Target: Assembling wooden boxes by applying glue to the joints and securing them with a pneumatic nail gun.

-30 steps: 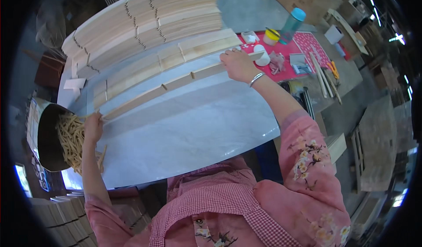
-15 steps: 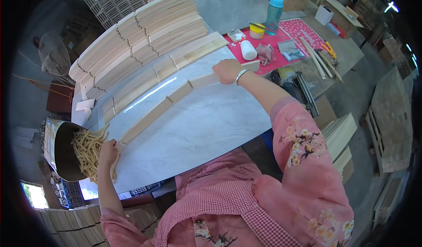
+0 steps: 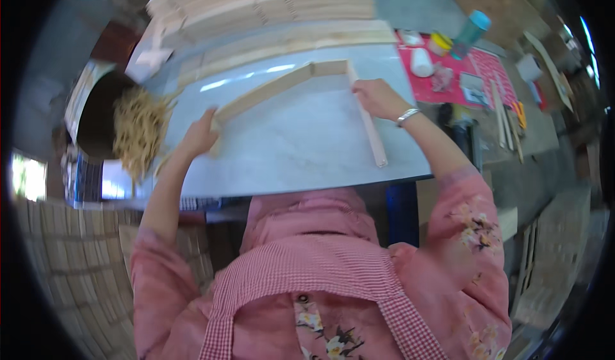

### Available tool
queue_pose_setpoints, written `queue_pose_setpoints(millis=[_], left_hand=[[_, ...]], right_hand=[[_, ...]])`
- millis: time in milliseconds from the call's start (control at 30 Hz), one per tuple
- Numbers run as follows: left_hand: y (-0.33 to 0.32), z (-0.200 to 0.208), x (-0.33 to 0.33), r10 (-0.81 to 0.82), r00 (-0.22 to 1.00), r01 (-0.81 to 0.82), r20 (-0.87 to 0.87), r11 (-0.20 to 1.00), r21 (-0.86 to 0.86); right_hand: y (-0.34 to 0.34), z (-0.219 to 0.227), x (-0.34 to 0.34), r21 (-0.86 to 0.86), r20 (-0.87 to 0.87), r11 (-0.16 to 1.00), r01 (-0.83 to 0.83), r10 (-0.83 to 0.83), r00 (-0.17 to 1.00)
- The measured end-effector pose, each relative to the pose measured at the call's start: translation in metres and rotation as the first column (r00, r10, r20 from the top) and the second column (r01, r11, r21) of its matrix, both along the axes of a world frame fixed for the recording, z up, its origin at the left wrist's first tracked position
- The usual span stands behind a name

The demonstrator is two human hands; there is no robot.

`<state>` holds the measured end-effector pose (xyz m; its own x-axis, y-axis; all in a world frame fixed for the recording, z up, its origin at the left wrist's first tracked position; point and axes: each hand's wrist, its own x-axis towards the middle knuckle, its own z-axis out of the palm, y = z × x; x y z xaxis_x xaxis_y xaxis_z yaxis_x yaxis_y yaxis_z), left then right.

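From where I'm sitting, the pale table [image 3: 282,155] is filling the middle of my view, and the tall stack of wooden strips [image 3: 269,1] is rising along its far side. A row of flat boards [image 3: 282,49] is lying just in front of that stack. At the right, a pink mat [image 3: 419,91] is covering part of the work surface. At the left, a dark round container [image 3: 102,120] is lying tipped on its side, and tan strands [image 3: 138,132] are spilling from its mouth. Between the two hands, a folded wooden strip [image 3: 266,92] is bending at several corners above the table (I'm not managing to tell whether it's touching). Its right section is angling toward the person, past the right hand [image 3: 378,98], whose fingers are pinching it below a corner. The left hand [image 3: 200,136], a bit blurred for me, is gripping the other end near a bend. On the mat I'm also seeing a blue bottle [image 3: 469,36] standing behind a white bottle [image 3: 421,63], with a yellow-lidded pot [image 3: 440,44] sitting between them
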<state>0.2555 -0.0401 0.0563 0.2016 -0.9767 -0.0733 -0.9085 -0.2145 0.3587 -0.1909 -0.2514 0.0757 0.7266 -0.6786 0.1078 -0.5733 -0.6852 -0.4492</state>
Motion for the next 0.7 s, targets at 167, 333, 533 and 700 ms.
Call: queue_pose_setpoints(millis=[167, 333, 533, 700], left_hand=[[0.003, 0.011, -0.018, 0.246, 0.743, -0.212, -0.622, 0.969, 0.129], [0.011, 0.010, -0.046, 0.202, 0.732, -0.260, -0.651, 0.966, 0.008], [0.010, 0.010, -0.053, 0.207, 0.687, -0.264, -0.697, 0.964, 0.026], [0.014, 0.012, -0.056, 0.211, 0.694, -0.286, -0.688, 0.958, 0.006]], right_hand=[[0.058, 0.017, 0.027, 0.110, -0.022, 0.979, -0.173, 0.177, 0.984], [0.096, 0.015, 0.069, -0.505, -0.021, 0.818, -0.275, 0.307, 0.951], [0.108, -0.029, 0.100, -0.414, 0.137, 0.885, -0.211, 0.290, 0.947], [0.110, -0.034, 0.108, -0.429, 0.154, 0.885, -0.182, 0.270, 0.950]])
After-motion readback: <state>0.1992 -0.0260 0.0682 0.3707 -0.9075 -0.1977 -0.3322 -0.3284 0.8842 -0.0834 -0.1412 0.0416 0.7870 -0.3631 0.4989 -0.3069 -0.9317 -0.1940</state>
